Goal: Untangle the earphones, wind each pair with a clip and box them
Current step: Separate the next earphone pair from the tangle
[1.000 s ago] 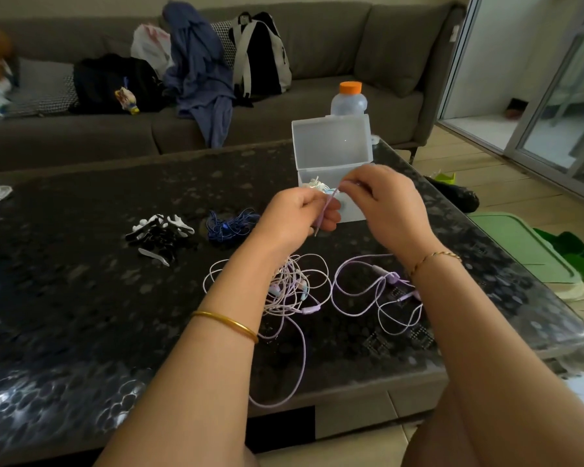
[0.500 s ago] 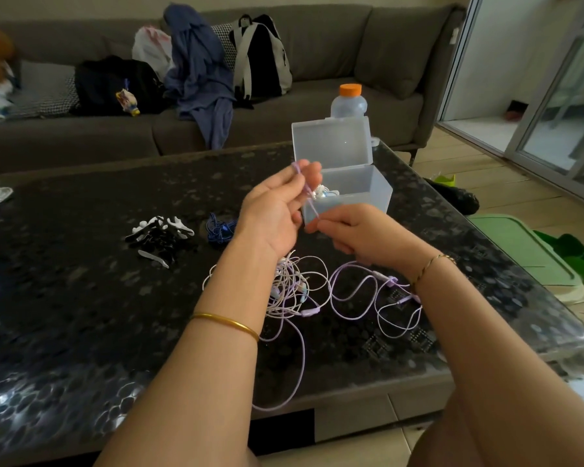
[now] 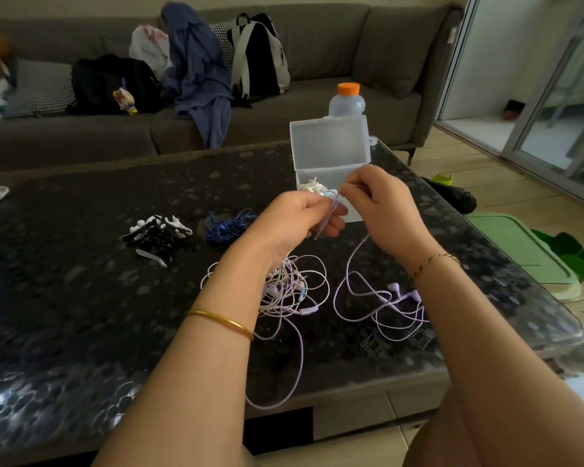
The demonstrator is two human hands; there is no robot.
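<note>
Head view, left hand (image 3: 295, 219): fingers curled round a purple cable (image 3: 325, 221), raised above the worktop (image 3: 81, 298).
Head view, right hand (image 3: 383, 205): just beside the left, thumb and fingertips pinching the same cable at its upper end.
Purple earphones (image 3: 397, 293): the cable runs down from the hands to loose loops and buds on the worktop under the right wrist.
Tangle (image 3: 292, 288): pale earphones knotted together beneath the left wrist; one strand hangs over the near edge.
Box (image 3: 329, 146): clear, lid upright, behind the hands; a white bundle (image 3: 312, 187) sits inside.
Clips (image 3: 157, 232): black and white heap, left of the blue earphones (image 3: 228, 224).
</note>
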